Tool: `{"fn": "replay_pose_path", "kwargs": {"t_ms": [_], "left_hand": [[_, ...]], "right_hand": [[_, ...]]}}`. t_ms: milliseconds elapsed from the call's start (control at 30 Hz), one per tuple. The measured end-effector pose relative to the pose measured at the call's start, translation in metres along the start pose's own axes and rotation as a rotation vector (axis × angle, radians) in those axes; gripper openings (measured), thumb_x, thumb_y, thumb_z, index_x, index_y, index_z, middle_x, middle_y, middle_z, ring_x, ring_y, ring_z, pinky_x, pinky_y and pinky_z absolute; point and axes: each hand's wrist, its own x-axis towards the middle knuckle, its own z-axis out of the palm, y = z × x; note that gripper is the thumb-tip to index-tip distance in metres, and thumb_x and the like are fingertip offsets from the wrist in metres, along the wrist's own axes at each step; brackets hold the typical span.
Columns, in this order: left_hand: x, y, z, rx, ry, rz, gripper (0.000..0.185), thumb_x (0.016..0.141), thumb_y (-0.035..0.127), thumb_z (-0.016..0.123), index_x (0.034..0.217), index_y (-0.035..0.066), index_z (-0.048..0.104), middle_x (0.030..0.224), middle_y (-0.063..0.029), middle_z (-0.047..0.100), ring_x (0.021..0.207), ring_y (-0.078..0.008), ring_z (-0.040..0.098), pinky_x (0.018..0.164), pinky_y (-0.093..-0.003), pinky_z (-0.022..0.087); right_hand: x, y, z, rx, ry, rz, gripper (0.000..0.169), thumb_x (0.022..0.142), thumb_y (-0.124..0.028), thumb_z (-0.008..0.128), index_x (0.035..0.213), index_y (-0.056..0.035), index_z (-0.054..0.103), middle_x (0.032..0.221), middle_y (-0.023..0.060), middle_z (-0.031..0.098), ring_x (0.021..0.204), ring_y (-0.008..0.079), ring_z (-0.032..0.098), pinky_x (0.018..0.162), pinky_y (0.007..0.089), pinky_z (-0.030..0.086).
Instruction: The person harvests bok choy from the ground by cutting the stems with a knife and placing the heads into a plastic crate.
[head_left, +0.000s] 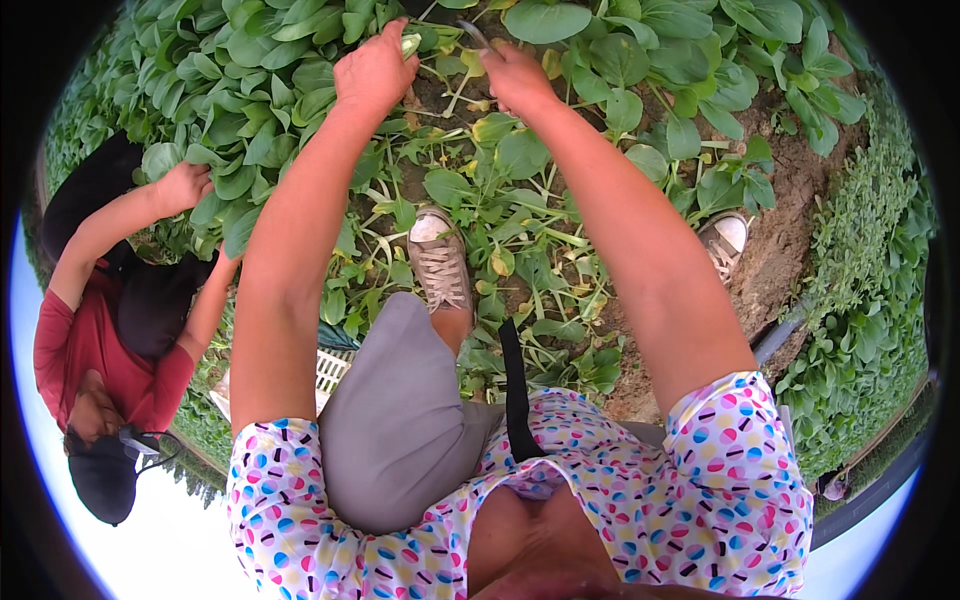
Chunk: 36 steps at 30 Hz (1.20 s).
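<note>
My left hand (373, 69) is closed around a leafy green (410, 45), whose pale stem end shows beside my thumb. Its leaves merge with the dense foliage beyond, so I cannot tell where it ends. In my right hand (517, 79) is a small knife (474, 34); its metal blade points up and left, and the handle is hidden in my fist. Between and below the hands, trimmed stalks and yellowing leaves (491, 129) lie on the soil. Uncut broad-leaved greens (622, 56) stand just right of the knife.
Left of me, a person in a red shirt (112, 337) bends with both hands at the foliage. A white plastic crate (330, 371) is partly hidden behind my left arm. My shoes (439, 259) stand among the plants. A grey pipe (780, 337) lies at the right bed edge.
</note>
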Motion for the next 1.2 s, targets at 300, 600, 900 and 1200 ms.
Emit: {"fn": "replay_pose_path", "kwargs": {"t_ms": [300,600,900,1200], "left_hand": [[-0.015,-0.009,-0.014,-0.236,0.064,-0.151,0.028,0.084,0.027,0.07,0.107,0.013,0.062,0.084,-0.0085,0.07,0.079,-0.0231,0.068,0.072,-0.038,0.052],[-0.128,0.039,-0.046,-1.754,-0.471,-0.352,0.014,0.089,0.015,0.065,0.088,0.006,0.054,0.066,-0.0016,0.051,0.05,-0.0116,0.046,0.048,-0.0259,0.037],[-0.154,0.023,-0.003,-2.007,-0.696,-0.594,0.018,0.091,0.022,0.067,0.103,0.013,0.056,0.074,-0.0022,0.057,0.051,-0.0095,0.047,0.048,-0.0243,0.039],[-0.156,0.013,-0.007,-1.691,-0.555,-0.37,0.032,0.087,0.005,0.06,0.118,-0.002,0.062,0.114,-0.0119,0.066,0.085,-0.0152,0.064,0.074,-0.027,0.053]], "right_hand": [[-0.056,0.059,0.002,-0.17,-0.154,-0.012,0.037,0.098,-0.04,0.049,0.108,-0.0056,0.057,0.074,0.0076,0.059,0.051,0.0177,0.054,0.055,0.0347,0.047],[-0.147,0.013,-0.047,0.57,0.076,-0.38,0.031,0.089,-0.024,0.072,0.108,-0.0056,0.056,0.088,0.002,0.062,0.061,0.0068,0.055,0.053,0.0207,0.043],[-0.14,0.025,-0.054,0.541,-0.037,-0.175,0.029,0.081,-0.026,0.081,0.097,-0.0088,0.064,0.069,-0.0056,0.055,0.051,0.0042,0.048,0.043,0.0209,0.036],[-0.152,0.061,-0.049,0.3,-0.073,0.003,0.033,0.083,-0.033,0.079,0.095,-0.0068,0.063,0.068,-0.0051,0.053,0.047,0.0036,0.047,0.04,0.0201,0.035]]}}
